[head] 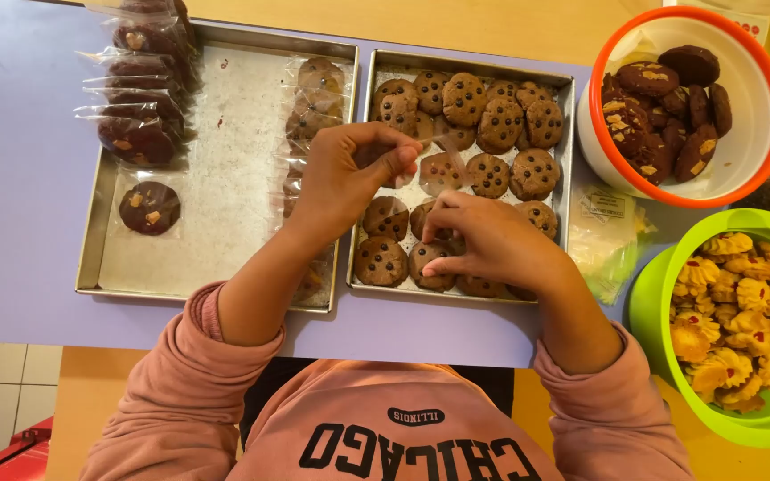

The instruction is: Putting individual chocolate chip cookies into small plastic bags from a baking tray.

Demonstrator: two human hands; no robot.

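Left hand [349, 174] and right hand [483, 240] both pinched a clear plastic sleeve [443, 169] with a chocolate-chip cookie inside, above the right metal tray [567, 160]. Sealed dark cookie packets [140, 85] stacked along left tray [225, 134].

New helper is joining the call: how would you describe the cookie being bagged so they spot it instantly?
Find the right tray, full of chocolate-chip cookies. Above its middle, the left hand and right hand hold a clear bag with one cookie inside. It is the only wrapped cookie there.
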